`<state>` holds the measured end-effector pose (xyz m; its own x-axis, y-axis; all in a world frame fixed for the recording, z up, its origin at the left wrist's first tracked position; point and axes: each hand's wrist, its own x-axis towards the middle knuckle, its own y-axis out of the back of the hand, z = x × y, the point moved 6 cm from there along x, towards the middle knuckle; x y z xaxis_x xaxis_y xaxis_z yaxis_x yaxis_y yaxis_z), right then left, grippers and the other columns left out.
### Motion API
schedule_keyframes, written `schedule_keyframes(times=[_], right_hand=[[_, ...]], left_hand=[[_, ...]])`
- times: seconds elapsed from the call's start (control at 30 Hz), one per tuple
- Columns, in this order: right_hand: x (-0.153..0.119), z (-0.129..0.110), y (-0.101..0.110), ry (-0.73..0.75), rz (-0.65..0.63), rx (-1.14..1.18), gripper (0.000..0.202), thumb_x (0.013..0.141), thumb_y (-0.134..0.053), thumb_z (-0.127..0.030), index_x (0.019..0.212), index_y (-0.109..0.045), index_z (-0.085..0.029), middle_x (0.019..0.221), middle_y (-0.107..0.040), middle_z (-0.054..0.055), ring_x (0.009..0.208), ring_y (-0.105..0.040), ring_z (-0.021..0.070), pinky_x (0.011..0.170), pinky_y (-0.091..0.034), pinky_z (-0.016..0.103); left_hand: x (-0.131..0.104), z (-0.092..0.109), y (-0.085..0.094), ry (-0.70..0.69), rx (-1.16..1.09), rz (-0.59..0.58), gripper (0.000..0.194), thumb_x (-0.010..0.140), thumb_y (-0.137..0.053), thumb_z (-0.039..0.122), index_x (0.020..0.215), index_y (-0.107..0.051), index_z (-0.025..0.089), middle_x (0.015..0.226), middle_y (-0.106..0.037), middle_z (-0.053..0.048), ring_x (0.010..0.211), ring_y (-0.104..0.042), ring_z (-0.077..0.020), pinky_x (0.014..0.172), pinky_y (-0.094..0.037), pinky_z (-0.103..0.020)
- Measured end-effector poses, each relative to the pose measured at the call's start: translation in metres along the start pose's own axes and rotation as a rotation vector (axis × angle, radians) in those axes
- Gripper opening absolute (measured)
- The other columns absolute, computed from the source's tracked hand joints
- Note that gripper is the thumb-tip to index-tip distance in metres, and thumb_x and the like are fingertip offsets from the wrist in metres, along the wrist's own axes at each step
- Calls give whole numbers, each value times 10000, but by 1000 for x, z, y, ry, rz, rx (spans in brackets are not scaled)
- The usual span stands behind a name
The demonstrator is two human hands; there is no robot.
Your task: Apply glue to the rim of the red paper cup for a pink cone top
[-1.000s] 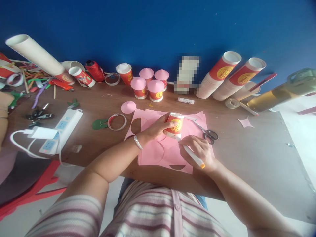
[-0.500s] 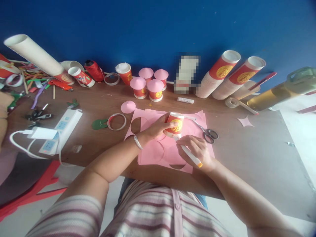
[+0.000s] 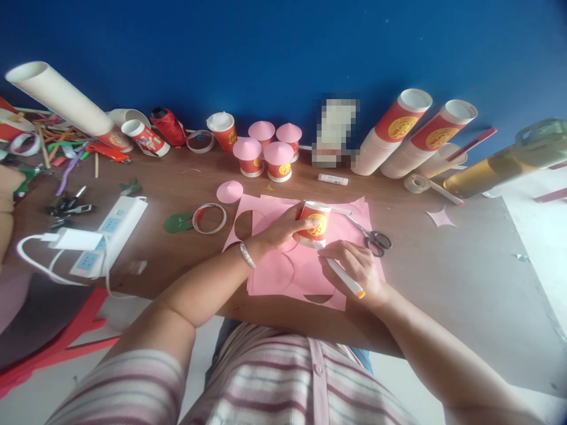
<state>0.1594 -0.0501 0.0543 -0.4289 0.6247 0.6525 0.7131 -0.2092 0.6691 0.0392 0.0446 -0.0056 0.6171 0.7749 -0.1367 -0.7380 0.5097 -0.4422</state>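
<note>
A red and white paper cup (image 3: 311,227) with a gold emblem is held above the pink paper sheets (image 3: 270,280). My left hand (image 3: 287,227) is closed around its side, thumb across the front. My right hand (image 3: 352,262), just below and to the right, is closed on what looks like a slim white utility knife (image 3: 344,276) with an orange end. Its front end meets the cup's lower rim, where fingers partly hide it. Beside the right hand, scissors (image 3: 376,242) with black handles lie partly on the paper.
Several cups with pink cone tops (image 3: 279,154) stand at the back. Tall cup stacks (image 3: 401,130) lean against the wall. A glue stick (image 3: 333,179), a tape roll (image 3: 209,219), a pink cone (image 3: 230,192) and a power strip (image 3: 108,236) lie around the table.
My right hand and the knife have shifted very slightly to the right at the cup's lower rim. The cup and my left hand stay in place.
</note>
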Motion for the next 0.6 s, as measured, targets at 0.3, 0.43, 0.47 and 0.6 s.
schedule_keyframes(times=[0.3,0.43,0.47,0.6], right_hand=[[1,0,3,6,13,-48,209,880,-593,-35,987,-557,-212,765,-667,-7,628,-620,114,565,-488,235],[1,0,3,-4,9,-53,218,864,-594,-38,977,-564,-222,752,-663,-17,606,-614,116,558,-490,238],[1,0,3,-5,5,-53,224,858,-596,-34,976,-566,-222,751,-662,-18,600,-613,116,556,-490,238],[2,-1,4,-6,5,-50,235,854,-598,-21,980,-566,-216,753,-666,-11,595,-609,117,557,-489,238]], left_hand=[[-1,1,-1,6,-24,-13,420,763,-811,401,991,-570,143,915,-583,-30,807,-571,-126,713,-487,-257],[-1,0,1,3,-16,-7,418,763,-808,404,996,-577,146,942,-599,-39,833,-591,-138,736,-501,-275],[0,0,1,2,-12,-7,418,763,-808,406,995,-577,146,942,-600,-40,834,-591,-139,737,-502,-276],[0,-1,1,-10,35,-12,416,785,-784,436,999,-575,147,924,-597,-36,804,-586,-128,720,-498,-268]])
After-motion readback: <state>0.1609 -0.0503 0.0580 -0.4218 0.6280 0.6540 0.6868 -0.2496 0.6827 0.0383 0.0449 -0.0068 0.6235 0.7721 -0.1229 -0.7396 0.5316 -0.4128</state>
